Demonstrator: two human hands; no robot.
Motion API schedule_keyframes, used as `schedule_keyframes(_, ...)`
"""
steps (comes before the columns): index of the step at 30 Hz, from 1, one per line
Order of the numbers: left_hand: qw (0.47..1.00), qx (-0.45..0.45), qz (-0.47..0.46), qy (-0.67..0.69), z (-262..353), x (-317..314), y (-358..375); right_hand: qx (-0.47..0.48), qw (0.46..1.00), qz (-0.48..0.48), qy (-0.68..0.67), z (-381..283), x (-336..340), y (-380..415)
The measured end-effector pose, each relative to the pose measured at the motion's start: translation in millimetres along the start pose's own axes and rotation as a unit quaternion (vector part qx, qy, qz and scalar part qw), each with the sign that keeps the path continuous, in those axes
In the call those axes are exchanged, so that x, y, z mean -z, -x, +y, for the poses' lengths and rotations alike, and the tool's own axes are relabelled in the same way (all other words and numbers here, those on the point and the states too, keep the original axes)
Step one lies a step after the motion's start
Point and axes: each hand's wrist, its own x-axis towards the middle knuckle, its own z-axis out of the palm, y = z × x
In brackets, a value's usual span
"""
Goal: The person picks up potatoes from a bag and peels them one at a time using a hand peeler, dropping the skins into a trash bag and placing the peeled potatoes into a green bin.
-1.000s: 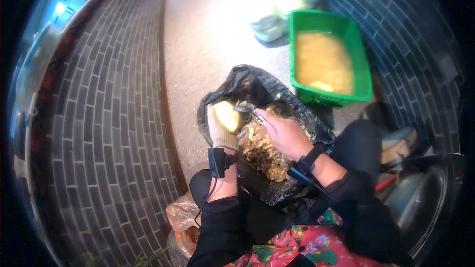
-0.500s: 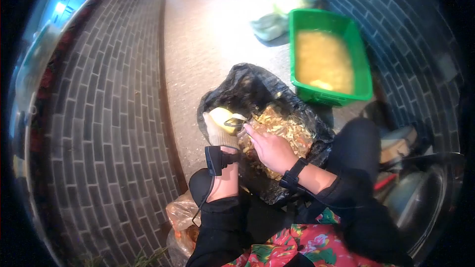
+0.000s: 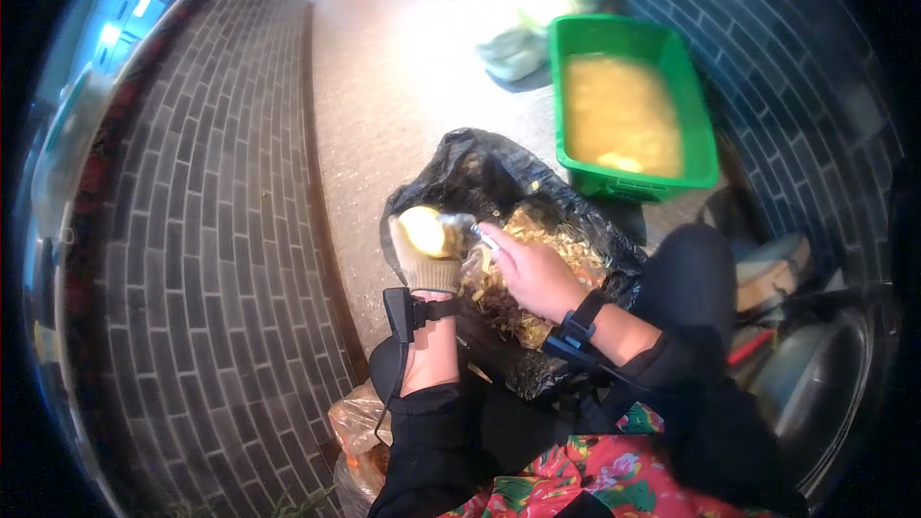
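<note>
My left hand (image 3: pixel 420 264), in a light knit glove, holds a pale yellow peeled potato (image 3: pixel 425 231) over the left side of a black plastic bag (image 3: pixel 470 158). Just to the right, my bare right hand (image 3: pixel 528 273) is closed round the white handle of a peeler (image 3: pixel 480 233); its blurred head is beside the potato. Below my right hand, a heap of peelings (image 3: pixel 552 238) lies in the opened bag.
A green tub (image 3: pixel 712 149) with yellowish pieces in it stands at the upper right, beside a pale plastic bag (image 3: pixel 518 48). A clear bag (image 3: pixel 355 417) lies at lower left. Pans (image 3: pixel 811 374) sit at lower right. Brick surfaces flank both sides.
The peeler has shifted slightly left and up, off the potato's face to its right side. My left hand has tilted a little, and more of the potato shows.
</note>
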Motion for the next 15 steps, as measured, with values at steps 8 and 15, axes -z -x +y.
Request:
schedule_keyframes(8, 0.998, 0.031, -0.054, 0.015, -11, 17, -13, 0.023, 0.991, -0.009, 0.130, 14, -33, 7)
schedule_keyframes(15, 0.991, -0.068, 0.119, 0.007, -3, -2, 4, 0.002, 0.992, -0.100, 0.083, 7, -44, 29)
